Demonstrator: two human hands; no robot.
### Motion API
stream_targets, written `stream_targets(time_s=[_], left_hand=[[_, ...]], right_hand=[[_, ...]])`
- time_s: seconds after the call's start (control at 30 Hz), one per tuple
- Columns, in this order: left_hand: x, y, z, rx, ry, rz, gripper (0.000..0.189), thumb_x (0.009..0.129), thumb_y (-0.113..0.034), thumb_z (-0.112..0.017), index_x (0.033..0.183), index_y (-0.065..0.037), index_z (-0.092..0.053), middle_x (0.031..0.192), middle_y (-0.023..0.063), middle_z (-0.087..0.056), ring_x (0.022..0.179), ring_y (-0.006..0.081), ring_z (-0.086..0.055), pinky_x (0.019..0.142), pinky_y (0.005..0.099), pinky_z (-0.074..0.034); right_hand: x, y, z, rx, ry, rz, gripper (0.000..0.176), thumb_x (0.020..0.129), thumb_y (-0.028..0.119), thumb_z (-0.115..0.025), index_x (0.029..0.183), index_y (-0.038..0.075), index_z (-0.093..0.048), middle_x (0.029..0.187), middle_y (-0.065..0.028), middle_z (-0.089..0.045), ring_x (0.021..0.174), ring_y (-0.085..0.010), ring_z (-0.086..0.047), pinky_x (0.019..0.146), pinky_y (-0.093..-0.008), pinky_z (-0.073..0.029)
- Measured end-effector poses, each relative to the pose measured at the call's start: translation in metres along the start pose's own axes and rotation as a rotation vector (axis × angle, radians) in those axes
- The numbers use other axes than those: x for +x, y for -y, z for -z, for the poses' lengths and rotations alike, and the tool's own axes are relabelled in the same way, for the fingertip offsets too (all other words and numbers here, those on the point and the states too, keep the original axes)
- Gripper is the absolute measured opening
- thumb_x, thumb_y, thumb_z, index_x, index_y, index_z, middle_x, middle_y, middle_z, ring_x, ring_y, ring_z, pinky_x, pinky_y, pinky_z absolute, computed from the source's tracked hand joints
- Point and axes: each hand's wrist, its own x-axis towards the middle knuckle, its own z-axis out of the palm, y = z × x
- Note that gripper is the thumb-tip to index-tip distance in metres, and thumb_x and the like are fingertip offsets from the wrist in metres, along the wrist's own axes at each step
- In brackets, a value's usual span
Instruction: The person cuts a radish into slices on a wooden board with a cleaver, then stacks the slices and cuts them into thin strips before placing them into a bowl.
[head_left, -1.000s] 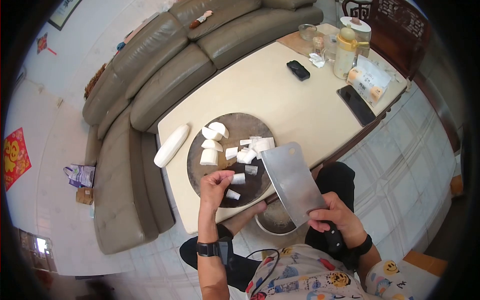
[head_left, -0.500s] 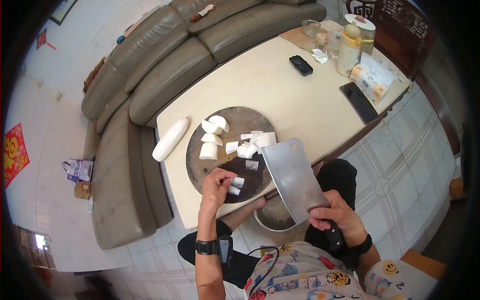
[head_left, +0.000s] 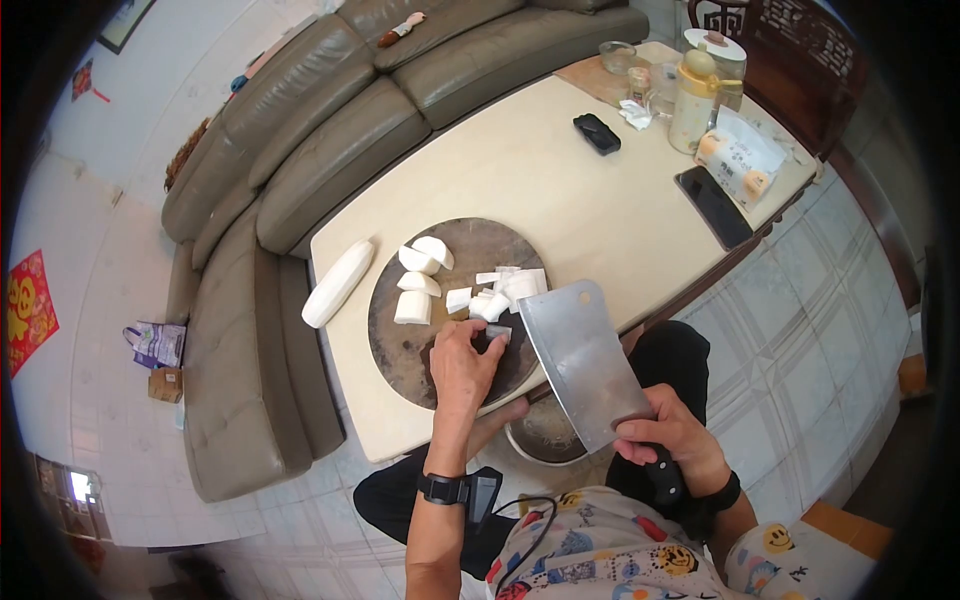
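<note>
My right hand [head_left: 672,437] is wrapped round the black handle of a cleaver [head_left: 585,365], its broad blade held up beside the board's right edge. Over the round wooden chopping board [head_left: 400,350], my left hand [head_left: 465,362] has thumb and fingers closed about a thin white radish slice [head_left: 497,332]. Just beyond those fingertips lies a pile of cut radish pieces [head_left: 520,287]. Thicker radish chunks [head_left: 413,307] sit on the board's left side. A whole peeled white radish [head_left: 339,284] rests on the table left of the board.
Below the table edge stands a round basin [head_left: 545,435] between the legs. On the cream table [head_left: 500,150] are a black case [head_left: 597,133], a phone [head_left: 713,207], a snack packet [head_left: 742,155] and a yellow bottle [head_left: 692,105]. A grey leather sofa [head_left: 350,135] runs behind.
My left hand has moved up and right across the board, from the two slices near its front edge to the slice by the pile. The cleaver has barely shifted.
</note>
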Motion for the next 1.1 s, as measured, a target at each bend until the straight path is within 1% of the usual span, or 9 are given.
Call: stream_targets(time_s=[0.07,0.13,0.27,0.37,0.43,0.53,0.67,0.97,1.1], left_hand=[[0.004,0.001,-0.003,0.030,-0.036,-0.056,0.029,0.070,-0.020,-0.081,0.087,-0.001,-0.067,0.085,0.0132,-0.063,0.077,0.0262,-0.061,0.070,0.0356,-0.048],[0.011,0.001,0.001,-0.001,0.146,0.054,0.029,0.070,-0.020,-0.080,0.088,-0.001,-0.066,0.085,0.0127,-0.062,0.076,0.0261,-0.060,0.070,0.0359,-0.048],[0.018,0.004,0.001,0.042,0.193,0.073,0.027,0.069,-0.016,-0.081,0.087,-0.002,-0.065,0.080,0.0096,-0.063,0.073,0.0216,-0.060,0.068,0.0339,-0.048],[0.017,0.008,0.001,-0.203,0.215,0.152,0.023,0.070,-0.006,-0.080,0.086,-0.002,-0.063,0.076,0.0056,-0.064,0.069,0.0142,-0.058,0.064,0.0289,-0.048],[0.016,0.013,0.003,-0.566,0.184,0.228,0.019,0.073,0.004,-0.075,0.086,-0.002,-0.061,0.076,0.0044,-0.065,0.069,0.0090,-0.059,0.061,0.0236,-0.048],[0.016,0.014,0.021,-0.656,0.196,0.334,0.017,0.077,0.008,-0.071,0.087,-0.001,-0.061,0.079,0.0064,-0.068,0.069,0.0091,-0.062,0.061,0.0229,-0.050],[0.015,0.046,0.021,-0.764,0.225,0.288,0.013,0.082,0.005,-0.068,0.094,0.003,-0.064,0.080,0.0075,-0.069,0.067,0.0101,-0.063,0.058,0.0228,-0.050],[0.009,0.051,0.016,-0.562,0.251,0.250,0.012,0.084,0.003,-0.066,0.096,0.002,-0.068,0.076,0.0031,-0.067,0.065,0.0072,-0.060,0.059,0.0223,-0.049],[0.015,0.058,0.019,-0.648,0.271,0.244,0.014,0.085,0.005,-0.065,0.099,0.003,-0.067,0.081,0.0039,-0.068,0.070,0.0087,-0.061,0.064,0.0221,-0.050]], right_hand=[[0.000,-0.001,0.002,-0.014,0.002,0.002,0.019,0.083,0.013,-0.065,0.078,-0.005,-0.063,0.064,-0.0095,-0.060,0.044,-0.0080,-0.048,0.042,-0.0204,-0.036],[0.000,-0.002,0.002,-0.025,0.010,0.002,0.019,0.083,0.013,-0.065,0.078,-0.005,-0.062,0.065,-0.0095,-0.060,0.044,-0.0080,-0.048,0.042,-0.0205,-0.036],[-0.001,-0.001,0.004,-0.010,0.026,0.013,0.019,0.084,0.013,-0.064,0.078,-0.005,-0.062,0.065,-0.0095,-0.061,0.044,-0.0079,-0.048,0.042,-0.0207,-0.037],[-0.002,-0.001,0.005,-0.007,0.033,0.015,0.020,0.084,0.013,-0.064,0.078,-0.005,-0.062,0.066,-0.0094,-0.061,0.044,-0.0078,-0.048,0.042,-0.0207,-0.037],[-0.002,-0.003,0.006,-0.002,0.037,0.016,0.020,0.084,0.014,-0.064,0.078,-0.005,-0.062,0.066,-0.0093,-0.061,0.044,-0.0078,-0.048,0.042,-0.0207,-0.037],[-0.003,-0.002,0.006,-0.001,0.028,0.009,0.020,0.084,0.013,-0.064,0.078,-0.005,-0.062,0.066,-0.0093,-0.061,0.044,-0.0077,-0.048,0.042,-0.0208,-0.037],[-0.002,-0.001,0.005,-0.016,0.028,0.010,0.018,0.083,0.012,-0.064,0.079,-0.005,-0.062,0.066,-0.0095,-0.061,0.045,-0.0076,-0.048,0.043,-0.0208,-0.037],[-0.001,-0.003,0.005,-0.042,0.018,-0.004,0.018,0.083,0.012,-0.063,0.079,-0.005,-0.062,0.066,-0.0097,-0.061,0.045,-0.0078,-0.049,0.043,-0.0208,-0.037],[-0.001,-0.002,0.005,-0.035,0.024,0.001,0.019,0.083,0.013,-0.063,0.079,-0.005,-0.062,0.066,-0.0097,-0.061,0.044,-0.0081,-0.049,0.042,-0.0209,-0.037]])
